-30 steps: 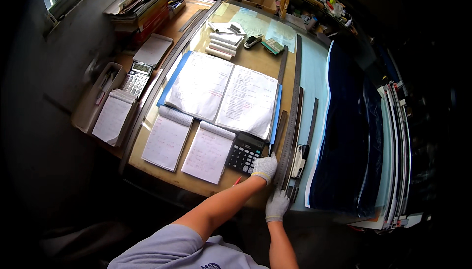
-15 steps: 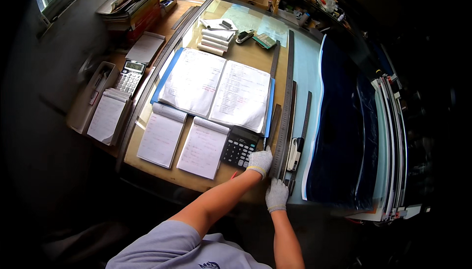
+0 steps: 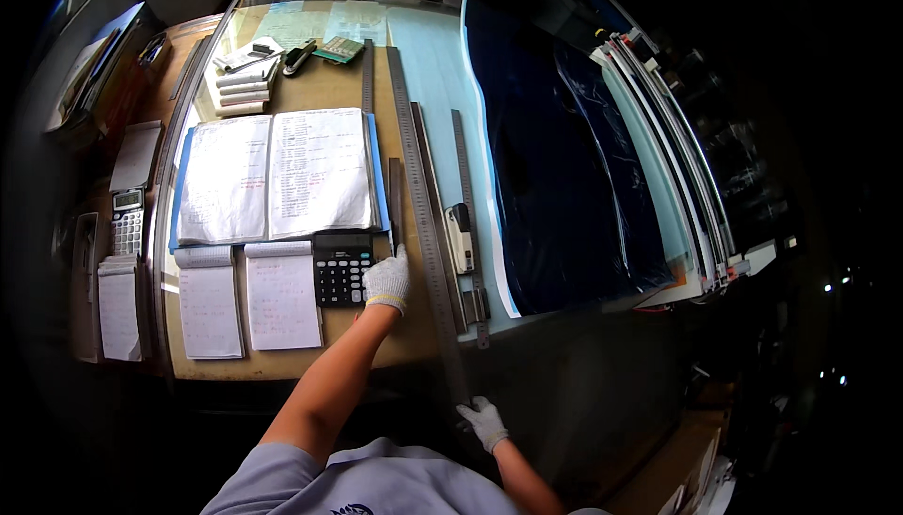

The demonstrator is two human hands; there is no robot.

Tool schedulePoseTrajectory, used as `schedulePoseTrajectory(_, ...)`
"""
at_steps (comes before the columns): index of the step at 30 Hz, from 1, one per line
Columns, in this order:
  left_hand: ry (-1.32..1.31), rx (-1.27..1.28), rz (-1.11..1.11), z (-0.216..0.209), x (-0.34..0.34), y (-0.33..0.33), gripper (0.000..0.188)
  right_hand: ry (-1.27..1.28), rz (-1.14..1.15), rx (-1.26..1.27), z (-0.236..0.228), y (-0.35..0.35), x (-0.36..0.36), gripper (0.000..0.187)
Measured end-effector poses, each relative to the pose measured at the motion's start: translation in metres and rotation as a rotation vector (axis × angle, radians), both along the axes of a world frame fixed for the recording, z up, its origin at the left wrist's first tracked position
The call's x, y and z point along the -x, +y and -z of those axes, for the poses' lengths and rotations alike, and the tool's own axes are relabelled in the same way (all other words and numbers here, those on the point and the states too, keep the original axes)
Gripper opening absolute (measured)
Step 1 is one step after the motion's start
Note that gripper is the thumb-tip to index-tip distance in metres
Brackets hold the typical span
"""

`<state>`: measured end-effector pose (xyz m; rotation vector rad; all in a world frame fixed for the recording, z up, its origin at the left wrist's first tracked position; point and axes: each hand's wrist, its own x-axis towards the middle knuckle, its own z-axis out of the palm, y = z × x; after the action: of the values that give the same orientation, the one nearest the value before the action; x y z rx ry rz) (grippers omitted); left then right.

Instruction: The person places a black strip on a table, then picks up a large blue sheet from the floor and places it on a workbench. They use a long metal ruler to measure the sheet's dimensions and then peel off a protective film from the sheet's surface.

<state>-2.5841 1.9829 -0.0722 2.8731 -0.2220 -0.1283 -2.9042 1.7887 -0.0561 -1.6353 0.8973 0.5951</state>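
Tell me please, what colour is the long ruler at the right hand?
The long ruler is grey, seen best in the head view.

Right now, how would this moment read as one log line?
left hand: at right edge of black calculator; right hand: holds near end of long ruler, past edge of table; open folder: behind calculator

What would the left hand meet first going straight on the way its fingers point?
Probably the short dark strip beside the blue folder; its near end appears to lie at the left hand's fingertips, contact unclear.
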Motion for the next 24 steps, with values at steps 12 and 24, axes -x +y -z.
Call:
schedulePoseTrajectory(12,0.632,1.910,-0.458,-0.111,0.056,-0.030,0.030,-0.550,-0.147,-0.450,-0.076,0.046,-0.093,0.010)
schedulePoseTrajectory(24,0.367,1.093,-0.124,-0.116,0.065,-0.108,0.018,-0.718,-0.342,1.163,-0.041,-0.170,-0.196,0.051)
